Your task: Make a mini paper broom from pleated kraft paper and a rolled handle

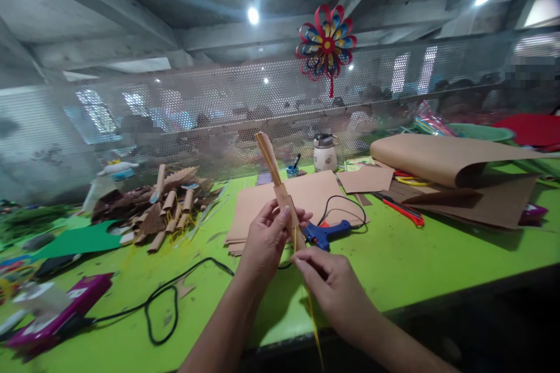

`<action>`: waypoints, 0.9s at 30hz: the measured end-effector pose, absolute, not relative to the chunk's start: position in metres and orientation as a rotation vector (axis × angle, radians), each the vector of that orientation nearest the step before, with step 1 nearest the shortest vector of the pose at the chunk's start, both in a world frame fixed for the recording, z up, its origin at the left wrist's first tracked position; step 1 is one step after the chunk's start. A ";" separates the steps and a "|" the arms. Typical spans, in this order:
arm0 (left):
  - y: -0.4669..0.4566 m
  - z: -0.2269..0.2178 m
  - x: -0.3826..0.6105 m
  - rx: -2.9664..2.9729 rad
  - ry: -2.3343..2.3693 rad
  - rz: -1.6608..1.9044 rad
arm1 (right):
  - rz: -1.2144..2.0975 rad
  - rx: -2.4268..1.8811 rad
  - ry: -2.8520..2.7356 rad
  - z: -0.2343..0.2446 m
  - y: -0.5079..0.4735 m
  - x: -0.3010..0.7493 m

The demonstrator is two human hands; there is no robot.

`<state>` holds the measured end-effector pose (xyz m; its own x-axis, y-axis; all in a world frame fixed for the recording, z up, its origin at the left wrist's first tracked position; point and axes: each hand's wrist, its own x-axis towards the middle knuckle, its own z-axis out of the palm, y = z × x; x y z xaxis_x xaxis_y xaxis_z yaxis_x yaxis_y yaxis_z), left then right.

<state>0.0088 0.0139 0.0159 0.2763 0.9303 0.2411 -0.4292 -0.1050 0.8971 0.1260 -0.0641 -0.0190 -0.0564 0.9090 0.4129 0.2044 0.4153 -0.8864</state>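
Note:
My left hand (268,240) is closed around the lower end of a folded brown paper piece (275,178), held upright above the green table (394,262). A thin yellow strip (311,309) runs along the paper and hangs down past the table's front edge. My right hand (330,282) pinches this yellow strip just below the paper, fingers pressed together. A blue glue gun (324,233) lies right behind my hands, its black cord looping over a stack of brown paper sheets (306,195).
A pile of folded brown paper pieces (164,204) lies at the left, next to green paper (74,240). Red-handled scissors (405,211), a big brown paper roll (441,157) and a white jar (325,153) stand at the right and back. A perforated screen with a paper flower (326,44) closes the far side.

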 end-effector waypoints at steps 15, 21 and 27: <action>0.016 0.017 0.006 1.054 0.583 1.271 | 0.406 -1.154 -2.140 -0.028 -0.088 0.143; 0.015 0.018 0.006 1.019 0.597 1.277 | 0.692 -0.981 -2.351 -0.011 -0.113 0.179; 0.013 0.018 0.008 0.996 0.625 1.259 | 0.658 -1.178 -1.690 0.002 -0.070 0.185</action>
<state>0.0082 0.0126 0.0180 0.2338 0.9639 0.1276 -0.4804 0.0004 0.8771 0.1845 -0.0695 0.0022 -0.0960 0.9157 0.3901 0.4108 0.3934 -0.8224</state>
